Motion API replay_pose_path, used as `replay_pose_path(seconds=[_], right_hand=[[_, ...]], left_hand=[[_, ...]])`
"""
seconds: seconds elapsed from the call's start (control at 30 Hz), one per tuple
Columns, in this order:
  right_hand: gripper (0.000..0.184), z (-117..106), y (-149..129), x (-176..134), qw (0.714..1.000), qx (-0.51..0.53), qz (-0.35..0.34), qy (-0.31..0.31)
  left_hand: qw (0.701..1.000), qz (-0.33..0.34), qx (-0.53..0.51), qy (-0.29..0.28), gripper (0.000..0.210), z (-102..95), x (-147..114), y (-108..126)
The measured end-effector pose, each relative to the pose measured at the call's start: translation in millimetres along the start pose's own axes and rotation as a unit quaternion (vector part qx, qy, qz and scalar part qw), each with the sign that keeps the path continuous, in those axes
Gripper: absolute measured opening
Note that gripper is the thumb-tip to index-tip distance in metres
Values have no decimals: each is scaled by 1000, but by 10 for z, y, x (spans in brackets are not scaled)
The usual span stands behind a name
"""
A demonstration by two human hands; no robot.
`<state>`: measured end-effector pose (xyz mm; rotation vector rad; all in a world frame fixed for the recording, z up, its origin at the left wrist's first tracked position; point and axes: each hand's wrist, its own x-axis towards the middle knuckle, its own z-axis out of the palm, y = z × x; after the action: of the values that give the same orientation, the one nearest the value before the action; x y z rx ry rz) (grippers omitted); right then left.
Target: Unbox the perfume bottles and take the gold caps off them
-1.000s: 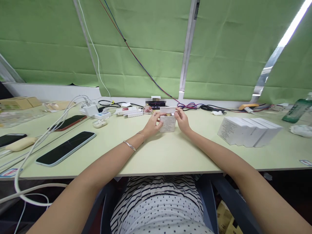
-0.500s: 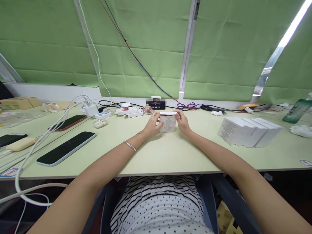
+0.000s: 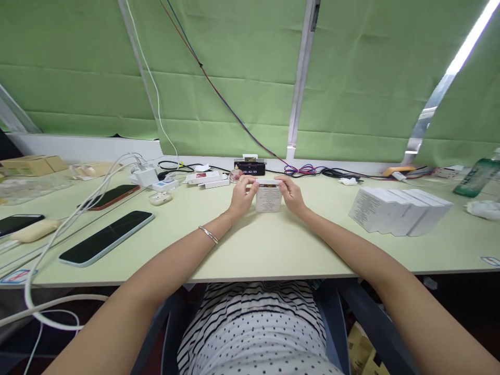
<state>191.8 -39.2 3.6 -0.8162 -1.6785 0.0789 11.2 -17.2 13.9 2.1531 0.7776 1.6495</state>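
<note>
A small white box (image 3: 269, 200) with fine grey print on its near face stands upright on the table in front of me. Its white top flap (image 3: 269, 182) sits over a narrow darker gap along the upper edge. My left hand (image 3: 242, 198) is closed at the upper left corner, the thumb near the flap. At the opposite upper corner, my right hand (image 3: 292, 196) grips the box with thumb and fingers. What lies inside the box is hidden.
A row of several white boxes (image 3: 398, 211) stands at right, near a green bottle (image 3: 476, 176). Phones, including a pale-cased one (image 3: 107, 238), and white cables (image 3: 54, 245) lie at left. A phone showing a timer (image 3: 252, 169) and coiled wires (image 3: 300, 170) are behind the box.
My left thumb has moved up from the box's left side to the flap's corner. The flap appears slightly lower at the front, and my right fingers have shifted a little along the top.
</note>
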Motion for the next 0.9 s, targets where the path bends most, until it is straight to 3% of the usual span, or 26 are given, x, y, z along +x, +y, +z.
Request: replay_pose_path(seconds=[0.9], right_hand=[[30, -25, 75, 30, 1000, 24, 4, -16]], left_hand=[[999, -34, -32, 4, 18, 3, -9, 18]])
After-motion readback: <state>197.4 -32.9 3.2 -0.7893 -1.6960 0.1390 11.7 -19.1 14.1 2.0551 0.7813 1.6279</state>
